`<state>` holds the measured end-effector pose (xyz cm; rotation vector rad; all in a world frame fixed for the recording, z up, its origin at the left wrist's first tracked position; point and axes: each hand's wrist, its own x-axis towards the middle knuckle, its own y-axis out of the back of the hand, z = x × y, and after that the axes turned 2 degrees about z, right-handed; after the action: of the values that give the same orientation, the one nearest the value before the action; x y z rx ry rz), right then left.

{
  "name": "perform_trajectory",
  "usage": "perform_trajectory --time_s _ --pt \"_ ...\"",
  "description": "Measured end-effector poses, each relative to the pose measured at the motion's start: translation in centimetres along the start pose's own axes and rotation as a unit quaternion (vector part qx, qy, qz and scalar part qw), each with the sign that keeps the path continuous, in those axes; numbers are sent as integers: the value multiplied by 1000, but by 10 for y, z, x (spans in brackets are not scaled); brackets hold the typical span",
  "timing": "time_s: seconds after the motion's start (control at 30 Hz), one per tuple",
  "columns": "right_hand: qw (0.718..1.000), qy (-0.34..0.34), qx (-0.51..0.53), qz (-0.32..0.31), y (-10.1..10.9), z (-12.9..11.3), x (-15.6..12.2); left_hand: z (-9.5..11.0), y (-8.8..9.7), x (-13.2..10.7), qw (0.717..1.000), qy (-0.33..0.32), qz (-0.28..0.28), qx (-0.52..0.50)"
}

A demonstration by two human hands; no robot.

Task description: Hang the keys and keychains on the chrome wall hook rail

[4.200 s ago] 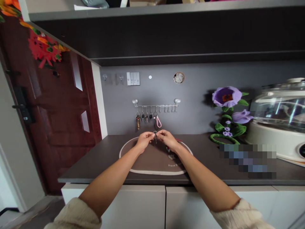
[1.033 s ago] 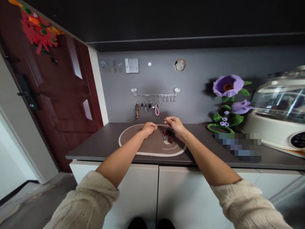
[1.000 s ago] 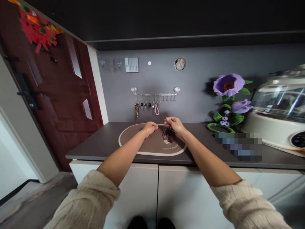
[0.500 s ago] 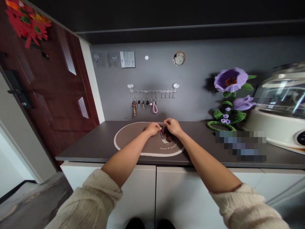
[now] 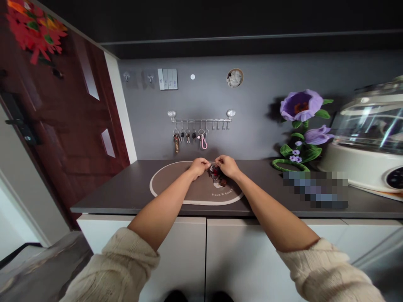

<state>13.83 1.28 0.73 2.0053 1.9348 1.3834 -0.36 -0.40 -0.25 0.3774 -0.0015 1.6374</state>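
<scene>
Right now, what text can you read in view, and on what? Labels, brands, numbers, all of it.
"Have a", then probably "good": oval mat; the end is too blurred.
Probably "Love": hanging brown key tag, small and blurred.
White wall strips: faint marks, unreadable.
Appliance's dark panel: markings too small.
No brand or number legible.

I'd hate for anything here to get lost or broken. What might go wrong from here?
Tangling: the small pile on the mat is cluttered, so its pieces might snag on one another.
Dropping: the left hand and right hand have fingertips drawn together beside it; anything small pinched there could slip.
Knocking: several sets of keys hang close together on the rail, so a bump might unhook one.
</scene>
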Motion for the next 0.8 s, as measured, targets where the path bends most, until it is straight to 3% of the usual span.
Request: perform_trajectory --time_s 0.37,0.8 --pt "999 12 -2 -31 4 -8 -4 9 8 1 975 73 -17 -207" --pt "999 -15 -4 -31 6 -14 -5 20 13 0 925 45 -33 -375"
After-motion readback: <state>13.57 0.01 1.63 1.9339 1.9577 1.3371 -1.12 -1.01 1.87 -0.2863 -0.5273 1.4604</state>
